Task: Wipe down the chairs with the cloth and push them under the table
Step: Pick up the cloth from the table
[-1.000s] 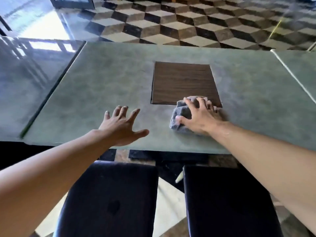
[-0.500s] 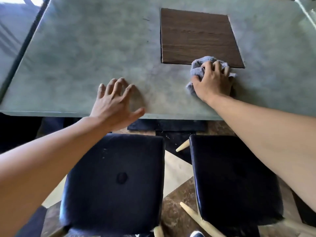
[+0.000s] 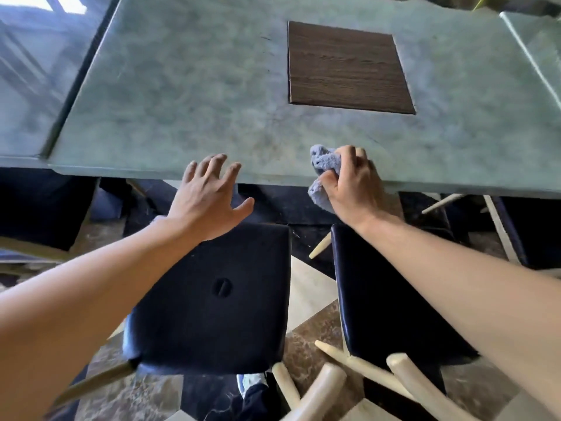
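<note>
Right hand (image 3: 353, 189) grips cloth (image 3: 324, 165); no writing.

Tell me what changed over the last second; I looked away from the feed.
The right hand drew the grey cloth back from the wooden inlay to the table's near edge. The left hand pulled back to that edge too, fingers spread. The right hand still grips the cloth; both black chairs remain unwiped, pulled out.

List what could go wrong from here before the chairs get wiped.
1. The cloth, bunched in the right hand at the table edge, may wipe poorly unless spread.
2. The pale wooden legs crowd between the left chair and right chair; pushing them in may snag.
</note>
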`<state>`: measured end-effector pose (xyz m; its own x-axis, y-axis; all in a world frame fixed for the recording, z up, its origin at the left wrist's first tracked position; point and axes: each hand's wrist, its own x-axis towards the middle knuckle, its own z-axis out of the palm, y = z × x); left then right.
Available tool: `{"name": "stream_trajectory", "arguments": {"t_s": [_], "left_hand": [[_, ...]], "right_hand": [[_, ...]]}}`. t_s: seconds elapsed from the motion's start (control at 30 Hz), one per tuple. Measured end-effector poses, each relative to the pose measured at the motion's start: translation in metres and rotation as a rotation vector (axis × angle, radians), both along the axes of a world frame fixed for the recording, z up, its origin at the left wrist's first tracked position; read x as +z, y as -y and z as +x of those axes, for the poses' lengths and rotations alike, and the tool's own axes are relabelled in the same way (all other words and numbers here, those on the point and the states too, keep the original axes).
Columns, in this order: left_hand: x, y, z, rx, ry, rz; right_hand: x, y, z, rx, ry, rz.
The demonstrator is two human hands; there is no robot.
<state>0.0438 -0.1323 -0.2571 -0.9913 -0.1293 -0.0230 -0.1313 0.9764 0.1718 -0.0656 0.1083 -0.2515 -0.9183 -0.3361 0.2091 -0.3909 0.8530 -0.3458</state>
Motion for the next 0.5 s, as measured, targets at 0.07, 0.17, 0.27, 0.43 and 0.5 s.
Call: {"name": "stream_trajectory", "arguments": {"t_s": [0.07,0.17,0.27,0.43,0.5], "left_hand": [[0.007,-0.020,0.022,0.045,0.016,0.088],[0.010,-0.051,0.061,0.051,0.023,0.126],[0.013,-0.075,0.103,0.057,0.032,0.164],[0.017,-0.104,0.177,0.101,0.102,0.190],[0.020,-0.110,0.204,0.109,0.110,0.195]], "right_hand": [[0.007,-0.007,0.034,0.035,0.056,-0.007],[0.013,-0.020,0.085,0.166,0.104,-0.010],[0.014,-0.041,0.135,0.302,0.078,-0.037],[0.012,-0.072,0.205,0.335,0.065,-0.052],[0.008,-0.081,0.228,0.365,0.081,-0.018]]}}
